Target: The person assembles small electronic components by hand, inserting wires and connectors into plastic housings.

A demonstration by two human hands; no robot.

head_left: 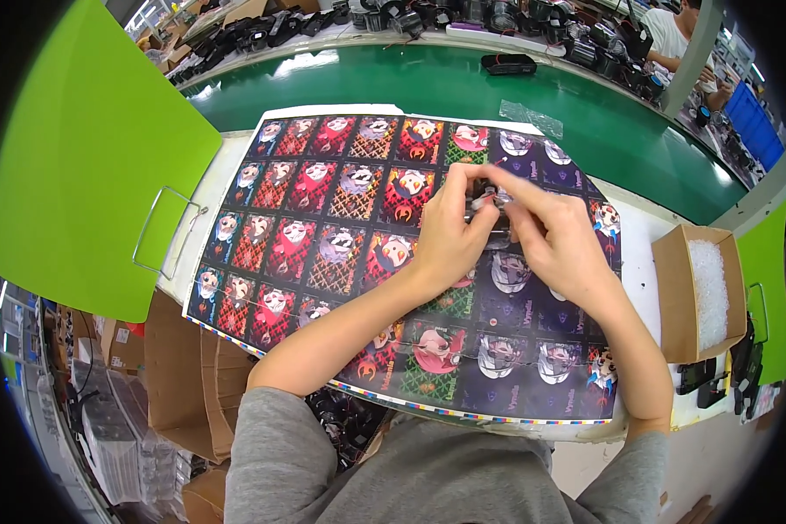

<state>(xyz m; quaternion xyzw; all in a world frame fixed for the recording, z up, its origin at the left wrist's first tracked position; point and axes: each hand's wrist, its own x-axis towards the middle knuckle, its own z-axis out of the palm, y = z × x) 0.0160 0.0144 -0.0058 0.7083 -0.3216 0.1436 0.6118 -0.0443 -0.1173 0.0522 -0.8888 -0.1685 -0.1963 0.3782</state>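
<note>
Over the far right part of a printed sheet of cartoon cards point(323, 218), the left hand point(450, 231) and right hand point(555, 240) together pinch a small dark part point(489, 199) between their fingertips, touching each other; a cardboard box of white pieces point(703, 288) sits right.

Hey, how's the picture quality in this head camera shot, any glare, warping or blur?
Head view: strong fisheye bend with a black rim; overhead lights glare white on the green conveyor belt; the printed sheet is sharp and evenly lit; the small part between the left hand and right hand is too small to make out.
</note>
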